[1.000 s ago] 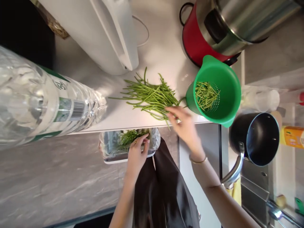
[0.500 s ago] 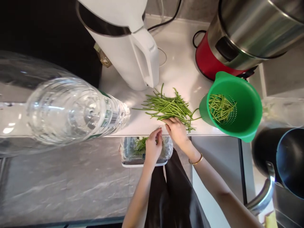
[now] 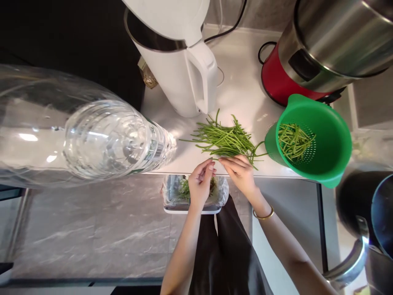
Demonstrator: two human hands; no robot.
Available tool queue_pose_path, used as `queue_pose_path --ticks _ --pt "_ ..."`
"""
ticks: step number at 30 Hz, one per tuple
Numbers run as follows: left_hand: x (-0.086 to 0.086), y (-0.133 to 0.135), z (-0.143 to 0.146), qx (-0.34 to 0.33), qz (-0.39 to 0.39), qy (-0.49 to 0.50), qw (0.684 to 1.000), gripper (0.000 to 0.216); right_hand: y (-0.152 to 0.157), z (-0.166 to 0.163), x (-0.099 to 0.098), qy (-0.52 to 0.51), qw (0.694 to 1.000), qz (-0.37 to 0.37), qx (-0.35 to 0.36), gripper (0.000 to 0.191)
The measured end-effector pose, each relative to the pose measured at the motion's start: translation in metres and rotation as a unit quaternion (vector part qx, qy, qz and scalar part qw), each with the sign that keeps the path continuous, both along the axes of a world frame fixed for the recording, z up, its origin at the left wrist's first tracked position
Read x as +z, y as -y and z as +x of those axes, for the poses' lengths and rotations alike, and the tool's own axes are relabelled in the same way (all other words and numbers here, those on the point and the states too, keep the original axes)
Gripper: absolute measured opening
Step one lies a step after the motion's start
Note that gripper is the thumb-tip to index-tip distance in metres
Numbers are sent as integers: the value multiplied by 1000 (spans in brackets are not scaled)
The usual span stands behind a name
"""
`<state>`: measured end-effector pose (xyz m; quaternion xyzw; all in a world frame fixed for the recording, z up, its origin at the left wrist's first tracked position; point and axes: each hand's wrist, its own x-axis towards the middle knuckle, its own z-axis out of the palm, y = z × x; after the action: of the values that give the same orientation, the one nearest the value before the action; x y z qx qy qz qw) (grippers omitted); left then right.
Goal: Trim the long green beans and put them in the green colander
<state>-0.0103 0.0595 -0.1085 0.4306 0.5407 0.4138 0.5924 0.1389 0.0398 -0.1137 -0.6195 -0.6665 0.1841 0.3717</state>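
Observation:
A loose pile of thin green stems [image 3: 225, 137] lies near the front edge of the white counter. At its near side, my right hand [image 3: 241, 172] pinches a green stem that points left. My left hand [image 3: 202, 180] has its fingertips closed on the other end of that stem, just above the counter edge. To the right stands a green colander [image 3: 331, 143] with short cut stem pieces [image 3: 294, 141] inside. Below my hands, a lined bin [image 3: 172, 196] holds leafy green scraps [image 3: 184, 188].
A white kettle [image 3: 178, 78] with its lid up stands behind the pile. On the left is a large clear water bottle [image 3: 123, 143]. A red and steel appliance [image 3: 279, 78] is at the back right, with a dark pot [image 3: 353, 200] at the far right.
My right hand has drawn a stem off the pile's near side, and my left hand has come up to meet it. The view has shifted a little to the left.

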Motion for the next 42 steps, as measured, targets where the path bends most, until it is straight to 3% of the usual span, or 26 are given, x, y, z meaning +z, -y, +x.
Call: queue_pose_path --ticks 5,13,19,21,26,30,36,39,42 --pt "15 -3 -1 24 12 5 1000 21 2 -11 2 -5 1000 7 -15 26" --pt "33 6 -10 20 76 -24 997 12 10 -18 23 -38 999 13 3 21" --pt "30 2 -20 145 70 6 987 15 12 -6 15 8 998 -58 14 17" --pt "28 0 -23 159 72 18 984 15 13 -1 12 9 998 -66 7 16" --pt "27 0 -23 111 71 -3 991 16 16 -2 8 -41 995 -90 -7 20" --pt "14 2 -17 102 44 -5 994 21 13 -11 -7 -19 992 -121 27 33" --pt "-6 3 -22 72 15 -12 997 23 5 -16 -32 13 990 -130 -42 28" --pt "-1 5 -22 48 17 -2 999 21 2 -16 -31 22 993 -109 -45 18" --pt "9 5 -22 50 50 1 997 19 2 -18 -17 -36 992 -114 -37 14"
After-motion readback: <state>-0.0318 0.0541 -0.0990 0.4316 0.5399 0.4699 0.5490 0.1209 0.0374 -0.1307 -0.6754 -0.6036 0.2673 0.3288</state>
